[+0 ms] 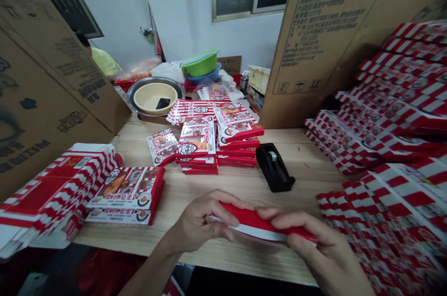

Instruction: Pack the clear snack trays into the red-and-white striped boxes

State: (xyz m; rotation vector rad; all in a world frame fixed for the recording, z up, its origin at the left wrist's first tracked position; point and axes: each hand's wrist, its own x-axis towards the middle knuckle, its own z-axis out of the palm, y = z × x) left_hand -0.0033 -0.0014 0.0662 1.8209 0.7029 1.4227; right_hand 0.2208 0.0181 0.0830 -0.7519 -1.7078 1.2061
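Note:
Between my hands is a flat red and white cardboard box (258, 225), turned so that a red side and a white edge face up. My left hand (206, 221) grips its left end, thumb below and fingers on top. At the right end, my right hand (307, 235) pinches it with the thumb on the near edge and fingers over the red side. The box is held over the front edge of the wooden table (195, 189). Beyond it stands a black tape dispenser (275, 168). Stacked printed boxes (197, 137) lie behind, left of the dispenser.
Flattened striped cartons (59, 189) are piled at the left, beside two printed boxes (125, 189). Tall stacks of striped boxes (391, 147) fill the right side. Large cardboard panels (321, 35) flank the table. A cream basin (153, 96) and a green basin (200, 63) stand behind; a person (104, 61) is at back left.

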